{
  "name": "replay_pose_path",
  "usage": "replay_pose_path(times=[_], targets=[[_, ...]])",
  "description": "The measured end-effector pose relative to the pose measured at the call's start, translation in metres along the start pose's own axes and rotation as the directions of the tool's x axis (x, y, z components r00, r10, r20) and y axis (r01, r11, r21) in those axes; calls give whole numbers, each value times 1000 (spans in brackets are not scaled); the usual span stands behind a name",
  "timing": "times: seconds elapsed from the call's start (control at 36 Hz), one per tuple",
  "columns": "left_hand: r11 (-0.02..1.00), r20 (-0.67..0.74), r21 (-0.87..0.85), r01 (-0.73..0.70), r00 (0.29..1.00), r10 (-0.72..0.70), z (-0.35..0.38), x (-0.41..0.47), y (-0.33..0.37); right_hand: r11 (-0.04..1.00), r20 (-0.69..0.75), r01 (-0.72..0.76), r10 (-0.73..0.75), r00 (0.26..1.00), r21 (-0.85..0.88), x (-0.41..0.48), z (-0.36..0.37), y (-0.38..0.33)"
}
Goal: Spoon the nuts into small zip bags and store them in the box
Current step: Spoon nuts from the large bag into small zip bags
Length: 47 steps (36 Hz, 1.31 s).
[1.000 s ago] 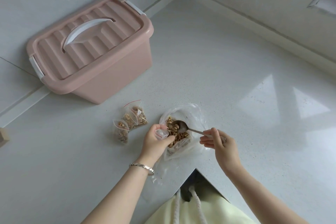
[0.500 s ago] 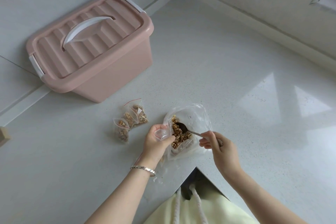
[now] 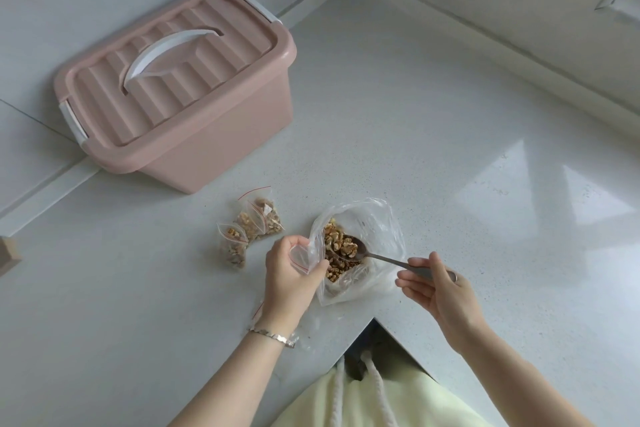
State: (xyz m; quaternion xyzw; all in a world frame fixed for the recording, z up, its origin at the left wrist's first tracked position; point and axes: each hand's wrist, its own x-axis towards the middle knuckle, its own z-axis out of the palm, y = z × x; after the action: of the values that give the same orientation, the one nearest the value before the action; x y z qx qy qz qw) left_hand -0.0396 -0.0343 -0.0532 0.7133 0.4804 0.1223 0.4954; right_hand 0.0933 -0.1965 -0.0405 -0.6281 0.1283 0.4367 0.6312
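A large clear plastic bag of walnut pieces lies open on the white counter. My left hand holds a small empty zip bag open beside the big bag's mouth. My right hand grips the handle of a metal spoon, whose bowl carries walnuts just above the pile. Three filled small zip bags lie to the left. The pink storage box with a white handle stands at the back left, lid closed.
The white counter meets walls at the back and right and has a notch at its front edge, where my pale yellow clothing shows. A small wooden block sits at the far left edge.
The spoon has come up out of the walnut pile with a load of nuts, and my right hand has drawn back to the right. My left hand still holds the small bag.
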Motion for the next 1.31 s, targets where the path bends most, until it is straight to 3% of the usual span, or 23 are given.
replay_pose_path(times=[0.22, 0.47, 0.83, 0.94, 1.0, 1.06, 1.17, 1.31], targets=[[987, -26, 105, -121, 992, 124, -1, -6, 11, 983, 38, 177, -175, 984, -57, -24, 6, -35], [988, -59, 22, -153, 986, 154, 10, -3, 37, 917, 69, 381, -375, 924, -121, -52, 24, -46], [981, -23, -31, -190, 982, 190, 22, -2, 45, 696, 148, 639, -630, 762, -328, -69, 26, -37], [977, -29, -36, -208, 978, 207, 22, -2, 41, 530, 242, 751, -728, 641, -395, -69, 22, -33], [978, -31, -16, -210, 977, 210, 22, -2, 39, 495, 240, 781, -763, 601, -382, -68, 20, -31], [976, -49, -24, -217, 975, 216, 19, -5, 37, 536, 183, 760, -759, 624, -368, -66, 18, -32], [980, -123, -23, -198, 973, 194, 10, -10, 33, 642, 109, 638, -664, 740, -425, -52, 14, -35], [990, -125, 98, -100, 986, 112, 0, -5, 14, 640, 132, 467, -499, 857, -610, -25, 6, -18]])
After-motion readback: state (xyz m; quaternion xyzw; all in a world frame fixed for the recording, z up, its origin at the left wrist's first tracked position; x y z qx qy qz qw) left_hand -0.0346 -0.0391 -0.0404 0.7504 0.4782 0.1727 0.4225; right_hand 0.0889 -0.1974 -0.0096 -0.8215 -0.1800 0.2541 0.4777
